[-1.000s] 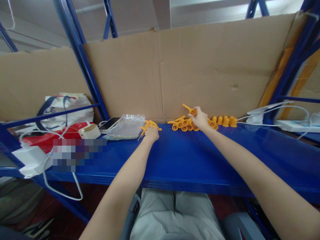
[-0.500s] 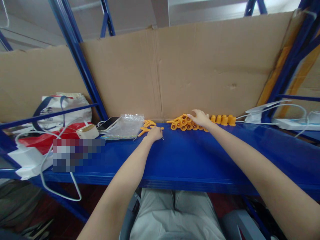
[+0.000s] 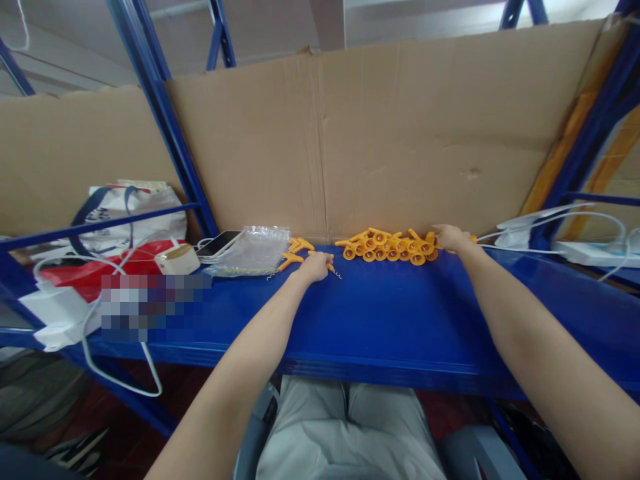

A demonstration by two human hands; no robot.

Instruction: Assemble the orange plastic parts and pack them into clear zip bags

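A wide brown cardboard sheet [image 3: 400,147] is standing behind the long blue metal tabletop [image 3: 370,313]. Both bare forearms are hanging over it, outstretched. Between the hands, a pile of orange plastic funnels [image 3: 380,246] is lying. The right hand [image 3: 453,238] is mostly hiding small orange plastic pieces [image 3: 473,238]; I cannot tell its grip. The left hand [image 3: 315,267] is gripping an orange-handled metal corkscrew [image 3: 321,254], partly covered.

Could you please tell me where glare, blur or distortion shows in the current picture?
In the head view, the clear plastic bag glints; the blue shelf carries a soft sheen; the left blue upright leans outward, suggesting wide-angle distortion; small details on the corkscrews look slightly soft.
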